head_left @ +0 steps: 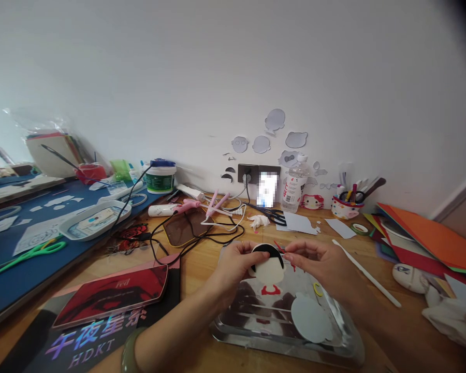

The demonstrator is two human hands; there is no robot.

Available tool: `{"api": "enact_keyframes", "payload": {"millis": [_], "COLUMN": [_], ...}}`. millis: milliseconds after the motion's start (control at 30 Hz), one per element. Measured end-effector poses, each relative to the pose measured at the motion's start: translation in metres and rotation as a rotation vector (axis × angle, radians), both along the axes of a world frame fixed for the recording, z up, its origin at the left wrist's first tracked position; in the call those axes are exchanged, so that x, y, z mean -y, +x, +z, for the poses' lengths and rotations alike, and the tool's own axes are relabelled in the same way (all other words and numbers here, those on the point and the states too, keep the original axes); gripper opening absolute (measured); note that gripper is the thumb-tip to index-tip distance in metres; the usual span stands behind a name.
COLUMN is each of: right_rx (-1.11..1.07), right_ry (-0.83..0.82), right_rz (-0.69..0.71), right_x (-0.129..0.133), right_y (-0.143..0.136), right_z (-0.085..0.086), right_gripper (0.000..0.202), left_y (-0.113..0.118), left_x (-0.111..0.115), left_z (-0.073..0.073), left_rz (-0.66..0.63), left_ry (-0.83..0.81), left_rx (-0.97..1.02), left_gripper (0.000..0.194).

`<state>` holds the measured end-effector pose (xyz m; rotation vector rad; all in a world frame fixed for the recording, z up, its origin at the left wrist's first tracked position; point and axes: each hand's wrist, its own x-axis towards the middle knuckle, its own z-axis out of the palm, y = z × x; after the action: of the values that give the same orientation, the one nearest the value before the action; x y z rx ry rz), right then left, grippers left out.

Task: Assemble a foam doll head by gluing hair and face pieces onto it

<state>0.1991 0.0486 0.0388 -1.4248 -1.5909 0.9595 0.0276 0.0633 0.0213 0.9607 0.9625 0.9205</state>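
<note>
- Holding a pale head-and-neck cutout point(271, 274) in the left hand point(236, 267), above the shiny metallic tray point(283, 348) at the near side of the wooden table point(194, 290).
- Pinching it at the upper left with the left fingers, thumb pressed across the black hair-shaped piece point(271, 252), index finger mostly hidden behind.
- Bringing the right hand point(319, 259) close to the cutout's upper right edge, thumb and forefinger pressed together, apparently on a thin red strip point(279, 248); too small to tell exactly where gripped. Remaining right fingers curled, partly out of sight.
- Showing at the bottom of the cutout: a red collar-shaped piece point(271, 290), under the neck; impossible to tell whether fixed or just lying beneath.
- Lying in the tray to the right: a pale rounded shape point(309, 318), with a small yellow curved piece point(317, 289) just above it, both untouched.
- Most likely at a fine positioning step, lining up the red strip beside the black piece; impossible to tell whether already in contact.
- Calls, as a judgement, for a steady left pinch, a flat and unbent cutout, and small, light movements of the right fingertips.
- Needs care not to drag the black piece with the left thumb, nor to bend or drop the thin strip.
- Best kept low over the tray, with the right fingertips clear of the black piece's edge.
</note>
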Motion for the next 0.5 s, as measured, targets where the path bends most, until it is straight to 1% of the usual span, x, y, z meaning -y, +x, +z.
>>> {"api": "enact_keyframes", "payload": {"millis": [333,500], "right_rx": [0.023,-0.007], "right_ry": [0.043,0.013], "right_rz": [-0.015,-0.041], "right_x": [0.0001,-0.0004], "right_y": [-0.0005,-0.0003], "right_z": [-0.001,-0.0033], "right_gripper": [0.018,0.02], "left_y": [0.0003,0.0005], "left_x": [0.0,0.0004], "left_z": [-0.0002,0.0002], "left_rz": [0.017,0.005], "left_ry": [-0.003,-0.002], "left_rx": [-0.013,-0.009], "left_gripper": [0.021,0.021]}}
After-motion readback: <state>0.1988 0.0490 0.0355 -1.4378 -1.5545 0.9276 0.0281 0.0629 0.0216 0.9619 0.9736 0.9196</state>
